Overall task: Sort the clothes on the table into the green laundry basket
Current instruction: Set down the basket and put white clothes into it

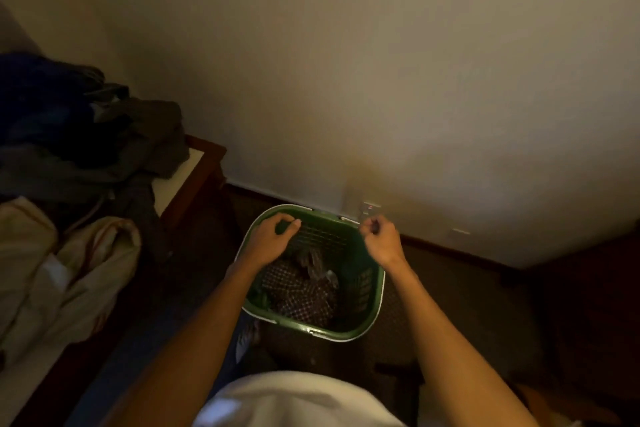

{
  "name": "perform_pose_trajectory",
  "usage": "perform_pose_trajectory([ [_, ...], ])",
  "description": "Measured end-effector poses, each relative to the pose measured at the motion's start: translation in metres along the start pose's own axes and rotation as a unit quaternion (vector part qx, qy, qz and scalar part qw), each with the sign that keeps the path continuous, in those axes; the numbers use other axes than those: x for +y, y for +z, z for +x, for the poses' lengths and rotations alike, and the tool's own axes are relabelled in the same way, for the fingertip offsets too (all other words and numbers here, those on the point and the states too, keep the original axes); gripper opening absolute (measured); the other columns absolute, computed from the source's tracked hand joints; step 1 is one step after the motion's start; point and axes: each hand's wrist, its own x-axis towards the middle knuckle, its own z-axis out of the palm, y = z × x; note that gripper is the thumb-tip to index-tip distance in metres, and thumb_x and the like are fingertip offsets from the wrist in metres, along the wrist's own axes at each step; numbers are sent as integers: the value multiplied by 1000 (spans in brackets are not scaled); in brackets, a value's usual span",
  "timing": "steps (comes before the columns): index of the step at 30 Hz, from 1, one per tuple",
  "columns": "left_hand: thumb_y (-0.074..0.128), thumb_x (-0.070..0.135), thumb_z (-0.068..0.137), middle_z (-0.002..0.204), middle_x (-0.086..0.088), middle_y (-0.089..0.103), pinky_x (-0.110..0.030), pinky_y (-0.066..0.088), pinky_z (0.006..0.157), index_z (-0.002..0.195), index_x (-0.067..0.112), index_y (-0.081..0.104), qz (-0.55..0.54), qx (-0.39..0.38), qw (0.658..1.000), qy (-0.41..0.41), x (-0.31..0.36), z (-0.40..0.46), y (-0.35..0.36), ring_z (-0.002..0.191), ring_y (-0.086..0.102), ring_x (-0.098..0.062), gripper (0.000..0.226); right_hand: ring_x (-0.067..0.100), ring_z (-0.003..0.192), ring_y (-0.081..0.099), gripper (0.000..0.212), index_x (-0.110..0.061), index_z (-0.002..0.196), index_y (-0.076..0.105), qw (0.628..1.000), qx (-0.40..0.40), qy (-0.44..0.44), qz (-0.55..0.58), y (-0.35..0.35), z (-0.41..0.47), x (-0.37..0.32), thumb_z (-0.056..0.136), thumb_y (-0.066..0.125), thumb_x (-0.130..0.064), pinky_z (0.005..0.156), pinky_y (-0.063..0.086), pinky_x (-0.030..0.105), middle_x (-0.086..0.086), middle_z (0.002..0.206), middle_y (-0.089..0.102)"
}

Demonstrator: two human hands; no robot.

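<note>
I am looking down at a green laundry basket [360,291] standing on dark carpet by a pale wall. Both my bare arms reach forward over it.

My left hand [270,239] hovers above the basket's far left rim, fingers loosely curled and holding nothing that I can make out. My right hand [382,241] is raised over the far right corner, its fingers drawn together in what looks like a pinch (whether any cloth is caught in it I cannot tell; the light is dim and the hand is blurred).

Inside the basket lies a dark checked garment [301,295] with small pale dots, filling most of the bottom, and on top of it, toward the far side, a crumpled grey-brown piece [311,258].

To my left stands a table [180,177] with a white top and dark reddish wooden edge. On it is a heap of dark clothes [79,135], blue and grey, and nearer me some cream-coloured fabric [69,274] with thin orange trim.
</note>
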Motion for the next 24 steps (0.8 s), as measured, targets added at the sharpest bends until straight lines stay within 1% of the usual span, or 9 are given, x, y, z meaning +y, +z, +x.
perform_pose_trajectory([
  [3, 55, 53, 99, 116, 3, 63, -31, 43, 89, 118, 25, 67, -21, 26, 999, -7, -10, -23, -2, 112, 57, -17, 35, 17, 85, 59, 11, -4, 103, 63, 999, -42, -26, -15, 17, -2, -4, 97, 58, -12, 83, 44, 33, 0, 86, 62],
  [6, 55, 56, 98, 126, 1, 66, -35, 45, 98, 120, 29, 67, -33, 57, 998, -15, -26, -48, -12, 121, 58, -21, 36, 22, 86, 61, 10, -5, 100, 63, 995, -81, -52, -26, 41, -11, -17, 97, 60, -14, 81, 44, 33, 7, 89, 65],
  [10, 56, 52, 99, 129, 2, 64, -22, 43, 84, 125, 28, 64, -60, 96, 993, -39, -43, -89, -41, 114, 57, -12, 36, 21, 87, 63, 9, -12, 101, 63, 985, -127, -97, -59, 83, -21, -43, 97, 61, -21, 81, 46, 34, 7, 94, 68],
  [12, 58, 53, 98, 127, 2, 67, -23, 43, 88, 124, 28, 65, -64, 144, 986, -46, -57, -115, -62, 116, 61, -15, 37, 19, 87, 63, 8, -15, 99, 64, 974, -160, -139, -79, 113, -33, -61, 98, 61, -22, 80, 46, 33, 4, 94, 67],
  [16, 60, 52, 97, 131, 5, 64, -21, 39, 98, 128, 25, 65, -73, 222, 970, -70, -94, -180, -112, 125, 55, -10, 41, 13, 83, 60, 5, -15, 98, 64, 940, -235, -225, -102, 189, -74, -113, 97, 63, -20, 74, 42, 29, -3, 88, 63],
  [19, 64, 46, 96, 127, 5, 69, -14, 40, 95, 126, 22, 67, -57, 324, 942, -67, -136, -237, -161, 121, 60, -9, 38, 13, 85, 60, 3, -13, 95, 65, 905, -287, -297, -99, 259, -122, -161, 94, 65, -16, 75, 41, 26, -2, 86, 64],
  [21, 66, 45, 94, 124, 4, 70, -20, 46, 95, 124, 24, 68, -48, 390, 915, -87, -181, -279, -198, 118, 64, -12, 36, 11, 83, 60, 3, -12, 95, 65, 876, -318, -351, -94, 316, -168, -194, 94, 65, -14, 73, 42, 18, 0, 88, 64],
  [23, 67, 45, 94, 125, 1, 67, -25, 44, 97, 122, 24, 67, -27, 422, 900, -100, -215, -300, -220, 120, 62, -17, 36, 6, 79, 60, 3, -11, 94, 65, 854, -336, -393, -58, 353, -201, -217, 94, 65, -14, 70, 43, 10, -1, 85, 64],
  [24, 65, 47, 94, 130, 0, 63, -27, 41, 100, 124, 25, 65, -13, 430, 896, -108, -227, -304, -225, 125, 57, -20, 38, 6, 78, 61, 4, -11, 94, 66, 844, -340, -412, -51, 366, -211, -221, 95, 64, -15, 70, 44, 11, -1, 84, 65],
])
